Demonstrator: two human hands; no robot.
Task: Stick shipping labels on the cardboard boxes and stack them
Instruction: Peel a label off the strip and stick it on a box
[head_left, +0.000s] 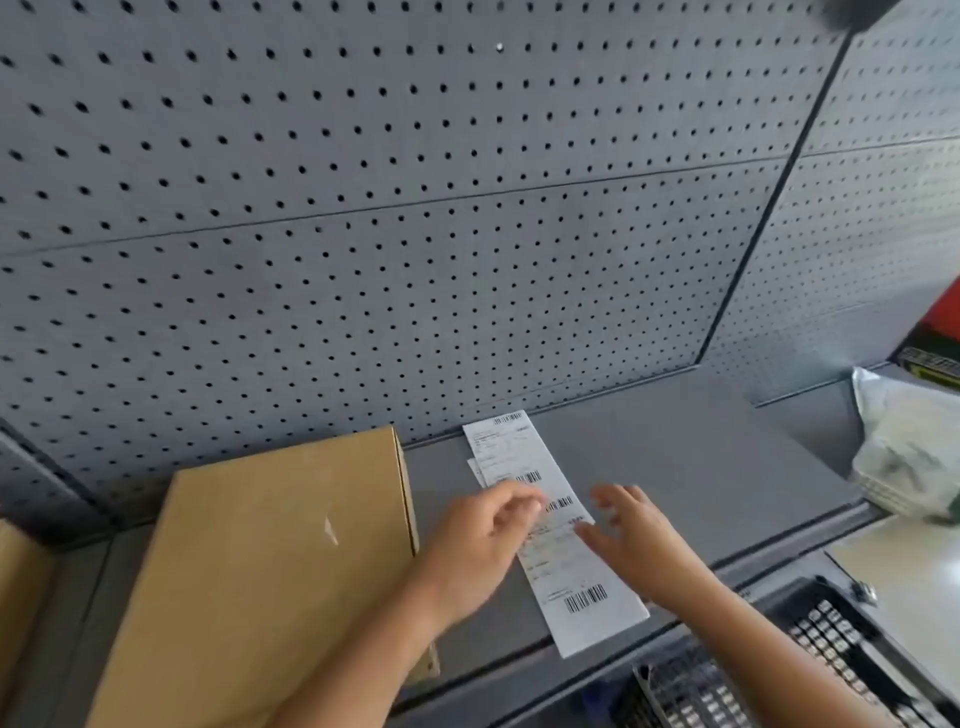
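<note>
On the grey shelf (675, 467), dead centre of my view, lies the strip of shipping labels (558, 525): long white sheet, several barcodes, running from 11 o'clock at the pegboard end to 5 o'clock at the shelf's front edge. A second sheet's edge peeks out from under its far left side.

My left hand (478, 545) sits over the strip's left edge, roughly mid-length. Thumb and fingers curled in together at the paper; motion blur there, so I cannot tell if they actually pinch the label or just touch it. My right hand (631, 530) is at 3 o'clock of the left one, over the strip's right edge, fingers spread and loose, nothing in it. Blurred too; contact with the paper is unclear.

Cardboard box (270, 561) at 9 o'clock of the labels: closed, plain brown top face, one small pale scuff near the middle, no label visible on it. Its right edge is just beside the strip, not touching as far as I can see. My left forearm crosses its near right corner. Another bit of cardboard (21, 577) shows at far 9 o'clock, cut off by the frame.

Grey pegboard (389, 234) fills everything from 10 to 2 o'clock. At 3 o'clock: crumpled clear plastic bag (904, 457), with a red and black package (940, 332) behind it. At 5 o'clock, below the shelf: black mesh basket (810, 654).
</note>
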